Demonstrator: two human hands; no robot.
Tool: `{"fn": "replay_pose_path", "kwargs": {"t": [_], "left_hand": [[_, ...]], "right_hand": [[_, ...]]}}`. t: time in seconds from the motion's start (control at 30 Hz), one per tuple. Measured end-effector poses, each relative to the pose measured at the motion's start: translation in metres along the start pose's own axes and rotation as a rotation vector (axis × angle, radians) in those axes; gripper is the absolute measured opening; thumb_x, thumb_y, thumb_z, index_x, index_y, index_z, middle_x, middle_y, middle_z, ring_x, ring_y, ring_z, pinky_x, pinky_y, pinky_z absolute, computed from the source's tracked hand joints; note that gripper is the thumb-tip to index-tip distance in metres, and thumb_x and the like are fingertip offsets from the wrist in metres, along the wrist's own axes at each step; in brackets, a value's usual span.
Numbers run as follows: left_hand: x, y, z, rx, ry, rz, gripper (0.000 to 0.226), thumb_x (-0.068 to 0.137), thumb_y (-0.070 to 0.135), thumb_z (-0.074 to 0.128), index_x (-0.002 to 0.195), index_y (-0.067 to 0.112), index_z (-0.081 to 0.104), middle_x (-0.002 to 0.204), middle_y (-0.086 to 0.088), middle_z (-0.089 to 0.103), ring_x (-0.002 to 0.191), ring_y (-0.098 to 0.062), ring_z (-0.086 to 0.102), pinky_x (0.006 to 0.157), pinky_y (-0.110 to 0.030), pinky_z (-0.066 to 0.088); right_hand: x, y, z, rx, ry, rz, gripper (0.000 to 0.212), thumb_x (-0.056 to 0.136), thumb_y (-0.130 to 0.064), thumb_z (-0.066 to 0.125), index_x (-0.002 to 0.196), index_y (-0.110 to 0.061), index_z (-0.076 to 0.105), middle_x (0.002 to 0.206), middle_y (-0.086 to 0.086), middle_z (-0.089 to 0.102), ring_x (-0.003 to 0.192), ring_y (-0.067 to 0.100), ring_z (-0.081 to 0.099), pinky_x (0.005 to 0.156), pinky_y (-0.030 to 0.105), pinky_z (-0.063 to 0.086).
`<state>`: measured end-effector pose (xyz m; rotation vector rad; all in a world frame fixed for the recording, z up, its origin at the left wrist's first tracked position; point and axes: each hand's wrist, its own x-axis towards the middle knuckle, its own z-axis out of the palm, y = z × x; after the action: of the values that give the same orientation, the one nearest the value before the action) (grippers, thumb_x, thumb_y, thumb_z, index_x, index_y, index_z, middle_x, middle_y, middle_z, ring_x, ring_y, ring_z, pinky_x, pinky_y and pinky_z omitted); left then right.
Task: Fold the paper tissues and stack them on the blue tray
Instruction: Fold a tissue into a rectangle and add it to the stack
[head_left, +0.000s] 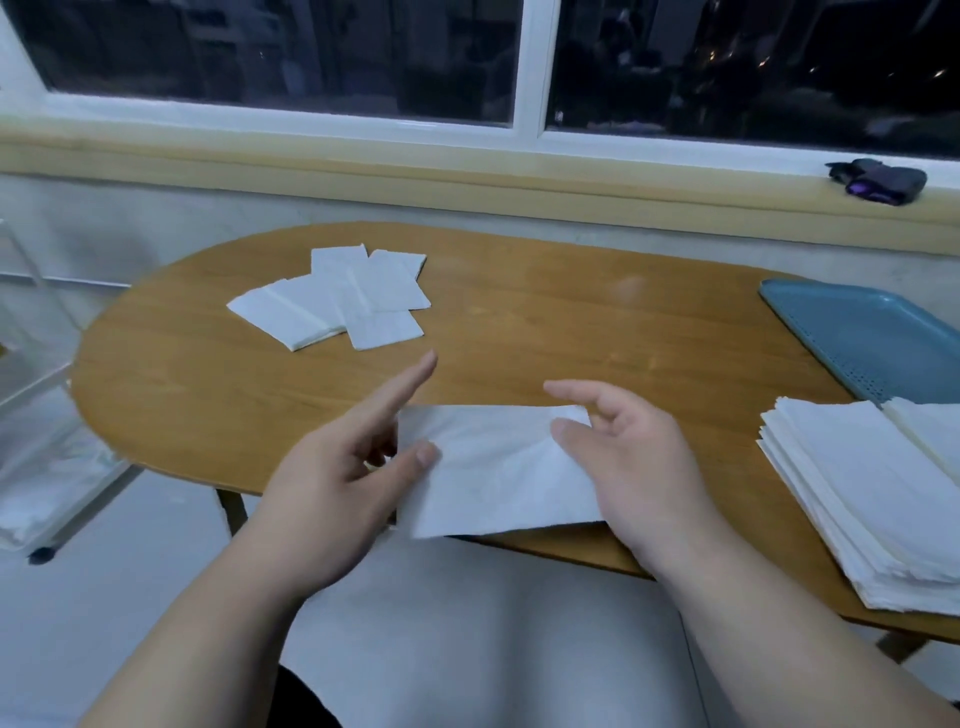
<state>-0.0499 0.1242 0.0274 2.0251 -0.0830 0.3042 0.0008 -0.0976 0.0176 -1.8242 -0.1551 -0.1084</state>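
**One tissue held between both hands at the near edge of the desk**

A dark window (260, 47) runs across the back above a pale sill. Below it stands the oval wooden desk (519, 312), which fills most of the view.

On the desk's right end, close to the near edge, lies a thick stack of flat tissues (857, 493), well apart from the right hand. Just behind that stack, touching or slightly under its far edge, sits the blue tray (872, 343), cut off by the picture's right side.

The tissue (493, 467) being worked is a single white sheet spread between the two hands. It lies partly over the desk's near edge, and its lower edge hangs out past the desk above the person's lap.

The left hand (332, 478) grips its left edge, with the thumb on top of the paper, the forefinger stretched forward and the other fingers curled beneath. The right hand (639, 467) holds its right edge. The thumb presses on the upper right corner and the forefinger is lifted above it, while the rest of that edge disappears under the palm.

Far across the desk on the left, well apart from both hands, a few folded tissues (343, 301) overlap in a loose heap.

A small dark object (878, 182) rests on the sill at the right.
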Motion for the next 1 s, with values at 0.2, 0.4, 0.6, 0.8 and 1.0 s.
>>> {"fn": "replay_pose_path", "kwargs": {"t": [0.2, 0.4, 0.6, 0.8, 1.0], "left_hand": [[0.03, -0.01, -0.009, -0.046, 0.011, -0.077, 0.031, 0.096, 0.017, 0.063, 0.103, 0.046, 0.074, 0.087, 0.04, 0.067, 0.091, 0.022, 0.058, 0.07, 0.003, 0.037], [0.045, -0.026, -0.009, 0.024, -0.048, -0.151, 0.018, 0.091, 0.024, 0.068, 0.087, 0.037, 0.079, 0.086, 0.02, 0.073, 0.08, 0.005, 0.063, 0.064, -0.004, 0.041], [0.044, -0.035, -0.013, 0.09, -0.064, -0.185, 0.013, 0.088, 0.028, 0.073, 0.084, 0.039, 0.079, 0.079, 0.012, 0.071, 0.07, 0.0, 0.063, 0.058, -0.006, 0.041], [0.046, -0.043, -0.013, 0.235, -0.1, -0.228, 0.012, 0.088, 0.032, 0.072, 0.088, 0.044, 0.076, 0.085, 0.022, 0.07, 0.081, 0.006, 0.062, 0.061, -0.01, 0.041], [0.049, -0.049, -0.013, 0.36, -0.12, -0.163, 0.012, 0.087, 0.034, 0.072, 0.093, 0.043, 0.075, 0.086, 0.033, 0.065, 0.089, 0.006, 0.061, 0.075, -0.017, 0.048]], "right_hand": [[0.015, -0.001, 0.007, 0.0, -0.034, -0.098, 0.024, 0.094, -0.021, 0.067, 0.104, -0.042, 0.074, 0.068, -0.002, 0.047, 0.061, 0.011, 0.046, 0.058, 0.019, 0.038], [0.015, 0.011, 0.012, -0.144, -0.031, -0.141, 0.026, 0.092, -0.011, 0.068, 0.086, -0.036, 0.076, 0.086, 0.003, 0.072, 0.079, 0.017, 0.062, 0.067, 0.017, 0.045], [0.015, 0.024, 0.013, -0.269, -0.011, -0.166, 0.024, 0.09, -0.011, 0.068, 0.087, -0.033, 0.077, 0.069, -0.004, 0.058, 0.067, 0.012, 0.055, 0.06, 0.014, 0.038], [0.019, 0.026, 0.015, -0.401, -0.05, -0.131, 0.021, 0.09, -0.012, 0.067, 0.093, -0.03, 0.078, 0.071, -0.025, 0.058, 0.078, 0.001, 0.055, 0.067, 0.009, 0.037], [0.02, 0.03, 0.017, -0.58, -0.073, -0.187, 0.021, 0.088, -0.017, 0.067, 0.101, -0.028, 0.079, 0.076, -0.018, 0.06, 0.089, 0.004, 0.052, 0.074, 0.007, 0.036]]}}
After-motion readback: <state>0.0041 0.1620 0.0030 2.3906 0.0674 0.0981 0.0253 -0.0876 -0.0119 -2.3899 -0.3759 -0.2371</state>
